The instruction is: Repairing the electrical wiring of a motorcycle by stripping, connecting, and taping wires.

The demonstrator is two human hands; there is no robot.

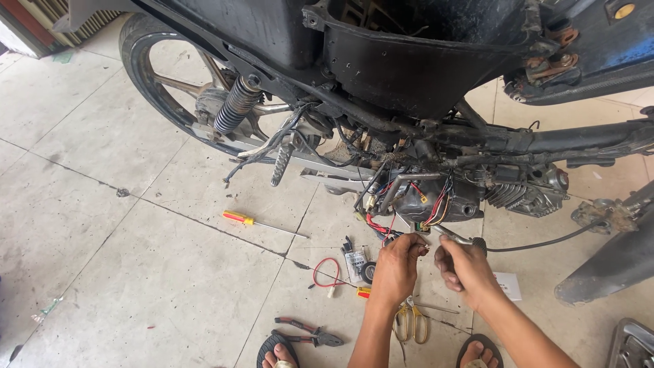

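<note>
I look down at a stripped black motorcycle (pixel 409 75) with its wiring bundle (pixel 429 197) hanging loose beside the engine (pixel 524 191). My left hand (pixel 397 267) pinches the end of red and black wires just below the bundle. Close to its right, my right hand (pixel 464 266) grips a slim metal tool (pixel 455 236) with a dark handle, its tip pointed at the wires held by the left hand. A black cable (pixel 545 243) runs from that tool to the right.
On the tiled floor lie a red-and-yellow screwdriver (pixel 262 223), a loop of red wire (pixel 327 272), a small packet and tape roll (pixel 359 264), yellow-handled scissors (pixel 411 320) and pliers (pixel 303 334). The rear wheel (pixel 170 82) and shock absorber (pixel 236 103) stand at upper left.
</note>
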